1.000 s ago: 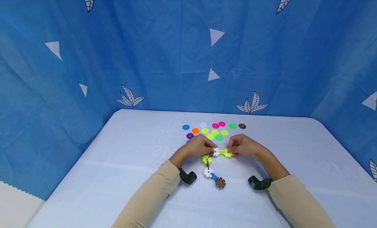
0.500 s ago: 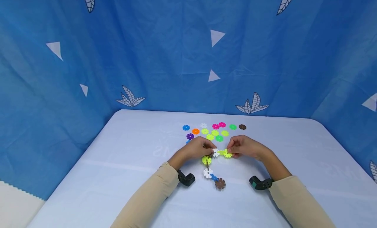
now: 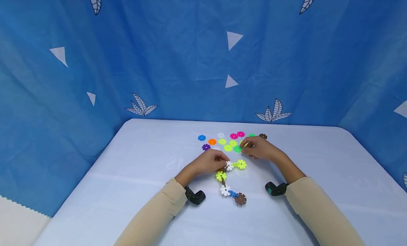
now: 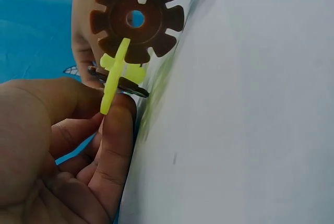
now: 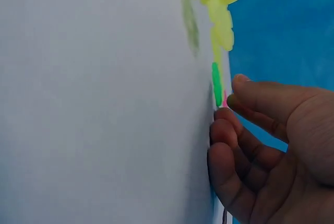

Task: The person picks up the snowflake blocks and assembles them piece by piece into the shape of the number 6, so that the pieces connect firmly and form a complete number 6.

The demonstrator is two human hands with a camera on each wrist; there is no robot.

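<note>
My left hand (image 3: 210,162) pinches a chain of interlocking notched discs near its white disc (image 3: 229,165). From there the chain bends to a yellow disc (image 3: 220,176), a lower white disc (image 3: 225,190), a blue disc (image 3: 233,194) and a brown disc (image 3: 240,199). At its other end is a yellow-green disc (image 3: 241,164). In the left wrist view, a brown disc (image 4: 112,18) sits above the fingertips. My right hand (image 3: 260,148) is beside a loose green disc (image 3: 237,149), thumb and fingers apart with nothing between them; its fingers partly cover other discs.
Several loose discs lie toward the back of the white table (image 3: 143,161): blue (image 3: 201,137), orange (image 3: 212,142), purple (image 3: 206,147), pink (image 3: 234,136), yellow-green (image 3: 228,147) and brown (image 3: 263,136). A blue curtain (image 3: 190,55) hangs behind.
My right hand has let go of the chain's yellow-green end and moved back toward the loose discs. My left hand, still pinching the chain, has shifted slightly left.
</note>
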